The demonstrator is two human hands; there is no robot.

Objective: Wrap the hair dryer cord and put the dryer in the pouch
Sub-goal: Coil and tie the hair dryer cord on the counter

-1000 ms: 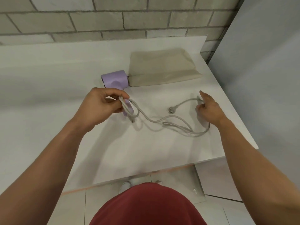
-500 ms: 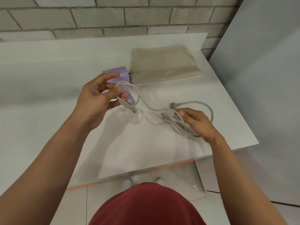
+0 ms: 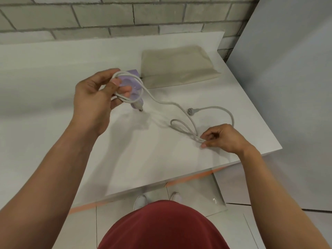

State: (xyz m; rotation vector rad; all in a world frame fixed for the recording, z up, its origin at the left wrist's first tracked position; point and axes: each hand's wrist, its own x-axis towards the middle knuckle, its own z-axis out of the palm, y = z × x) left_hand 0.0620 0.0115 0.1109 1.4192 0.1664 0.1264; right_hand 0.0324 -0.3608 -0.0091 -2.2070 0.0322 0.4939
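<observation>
Left hand (image 3: 93,103) gripping lilac plastic hair dryer (image 3: 133,87) and grey cord (image 3: 161,102) loops; right hand (image 3: 222,137) pinching cord; beige fabric pouch (image 3: 177,65) near counter's (image 3: 53,83) far right corner.

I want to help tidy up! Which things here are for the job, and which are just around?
For the job:
- purple hair dryer
- grey cord, with its plug
- beige pouch

Just around:
- white table
- brick wall
- white shoes on the floor

surface: white table (image 3: 53,72) | on it: beige pouch (image 3: 177,66) lying flat, far right corner | grey cord (image 3: 181,125) looped on tabletop, plug (image 3: 190,110) beside the loop
</observation>
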